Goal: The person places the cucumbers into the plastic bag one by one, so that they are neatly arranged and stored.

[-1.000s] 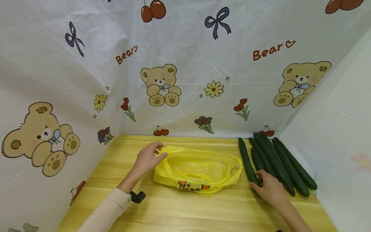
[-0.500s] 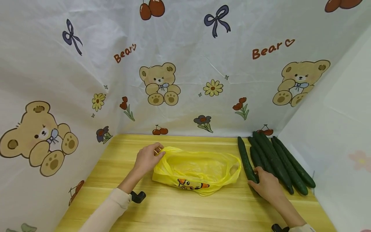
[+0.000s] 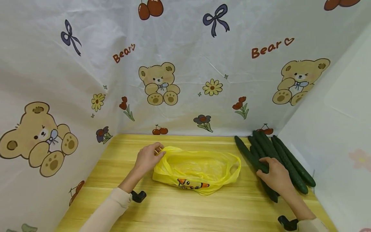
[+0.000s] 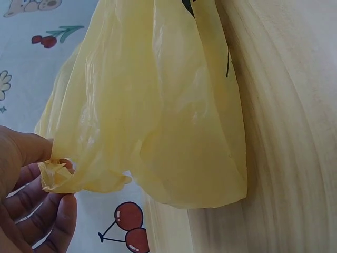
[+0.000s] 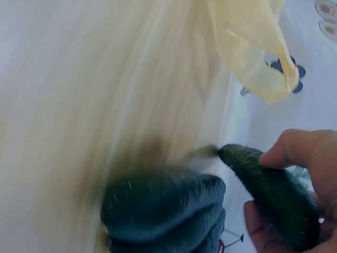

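My left hand pinches the left handle of a yellow plastic bag, which sits on the table with its mouth open upward. In the left wrist view, the thumb and fingers are on the gathered handle edge. Over on the right, my right hand grips a dark green cucumber near its closer end. The right wrist view shows this cucumber between thumb and fingers, raised beside the other cucumbers. In the head view it overlaps the pile, partly hiding it.
Several more cucumbers lie side by side at the table's right, by the white side wall. The wooden table ends at a printed bear-pattern sheet at the back. Black wrist mounts are on both forearms.
My right hand has lifted the leftmost cucumber and moved it right, across the pile; its near end has swung right. The left hand stays on the bag handle.
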Tool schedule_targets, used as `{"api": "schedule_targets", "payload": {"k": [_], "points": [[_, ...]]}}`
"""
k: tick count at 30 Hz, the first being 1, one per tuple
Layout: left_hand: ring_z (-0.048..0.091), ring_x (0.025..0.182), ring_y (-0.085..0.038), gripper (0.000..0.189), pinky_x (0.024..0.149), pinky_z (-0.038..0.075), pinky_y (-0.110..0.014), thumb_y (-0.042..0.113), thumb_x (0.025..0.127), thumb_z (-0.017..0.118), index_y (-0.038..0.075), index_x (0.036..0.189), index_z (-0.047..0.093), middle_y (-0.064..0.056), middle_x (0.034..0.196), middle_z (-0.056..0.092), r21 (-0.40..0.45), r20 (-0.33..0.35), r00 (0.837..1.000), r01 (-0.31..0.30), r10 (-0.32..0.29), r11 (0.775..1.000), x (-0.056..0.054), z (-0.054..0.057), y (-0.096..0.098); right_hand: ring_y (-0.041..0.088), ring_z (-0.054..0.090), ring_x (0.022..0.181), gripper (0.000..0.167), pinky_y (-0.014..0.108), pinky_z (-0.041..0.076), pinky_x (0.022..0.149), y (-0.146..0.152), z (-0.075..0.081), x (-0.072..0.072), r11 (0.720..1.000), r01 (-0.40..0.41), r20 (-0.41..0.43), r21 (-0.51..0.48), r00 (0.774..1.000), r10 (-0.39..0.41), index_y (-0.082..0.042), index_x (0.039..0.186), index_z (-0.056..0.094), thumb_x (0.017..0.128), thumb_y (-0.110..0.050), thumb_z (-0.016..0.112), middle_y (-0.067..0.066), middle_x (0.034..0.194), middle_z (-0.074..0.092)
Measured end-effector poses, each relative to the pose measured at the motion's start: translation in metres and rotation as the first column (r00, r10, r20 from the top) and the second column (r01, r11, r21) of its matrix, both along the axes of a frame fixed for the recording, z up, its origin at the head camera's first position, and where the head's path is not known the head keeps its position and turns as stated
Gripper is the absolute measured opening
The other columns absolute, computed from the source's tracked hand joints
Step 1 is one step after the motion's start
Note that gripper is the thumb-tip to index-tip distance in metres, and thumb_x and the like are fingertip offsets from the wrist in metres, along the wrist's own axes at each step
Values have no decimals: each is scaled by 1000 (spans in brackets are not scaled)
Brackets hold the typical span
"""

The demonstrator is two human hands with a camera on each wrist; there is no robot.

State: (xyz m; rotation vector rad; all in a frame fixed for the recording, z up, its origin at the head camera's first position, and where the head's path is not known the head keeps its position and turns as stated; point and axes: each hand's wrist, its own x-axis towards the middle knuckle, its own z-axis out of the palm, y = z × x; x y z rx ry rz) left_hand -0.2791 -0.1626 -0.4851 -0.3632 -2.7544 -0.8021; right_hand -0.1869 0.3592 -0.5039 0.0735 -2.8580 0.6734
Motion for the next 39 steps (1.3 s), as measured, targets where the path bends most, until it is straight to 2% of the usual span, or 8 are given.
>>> {"api": "schedule_targets", "payload": {"k": [7,13,20,25,28,33,35,39], "points": [[71,80,-15,18,69,55,-35,31,99,80,20,113,78,2,94,78,4,-3,1000,7,-7,1000,-1,0,1,11,52,65,47,33,46,66,20,7,-6,998,-11,-71,-56,997,6,-1,136,65,97,-21,79,30,133,63],[72,80,-15,17,70,56,-35,31,98,80,21,112,78,3,93,78,9,-7,1000,8,-8,1000,-2,0,1,10,43,52,45,32,41,62,28,21,-8,999,-37,-144,-29,989,33,-2,137,66,98,-21,78,32,138,61],[72,81,-15,17,70,56,-35,31,98,80,21,111,78,3,93,78,14,0,1000,3,-3,1000,-2,0,1,47,69,91,44,69,52,81,33,48,-2,996,-85,-166,9,982,85,-2,136,66,96,-17,78,35,142,59],[71,82,-16,17,71,55,-36,32,99,79,21,112,78,3,93,77,21,4,1000,-1,1,1000,-3,1,1,53,64,108,42,70,49,84,36,68,3,990,-135,-205,34,969,139,-8,133,68,95,-17,80,28,139,63],[70,83,-16,17,72,54,-36,33,100,77,21,113,78,1,96,78,23,1,1000,2,-2,1000,-3,2,1,39,66,109,42,49,54,87,36,79,6,983,-173,-256,60,949,183,-15,131,70,91,-14,84,17,133,68],[63,76,-14,17,69,51,-35,31,102,74,20,114,78,-2,100,77,32,-7,1000,15,-15,999,-4,4,1,-12,54,112,52,7,39,86,25,98,13,971,-231,-296,56,926,237,-28,131,72,85,-8,87,0,128,71],[61,73,-13,17,69,50,-34,31,102,73,20,114,78,-2,101,77,31,-11,1000,21,-21,999,-4,4,2,-22,46,114,55,2,36,88,17,106,17,966,-254,-297,48,920,257,-31,130,72,84,-6,88,-3,128,71],[61,74,-13,18,69,50,-34,33,103,72,21,114,79,-2,101,77,28,-21,1000,22,-21,999,-5,5,3,-19,49,114,57,4,39,83,2,120,23,945,-322,-302,53,897,322,-31,131,72,84,-3,87,-2,131,71]]}}
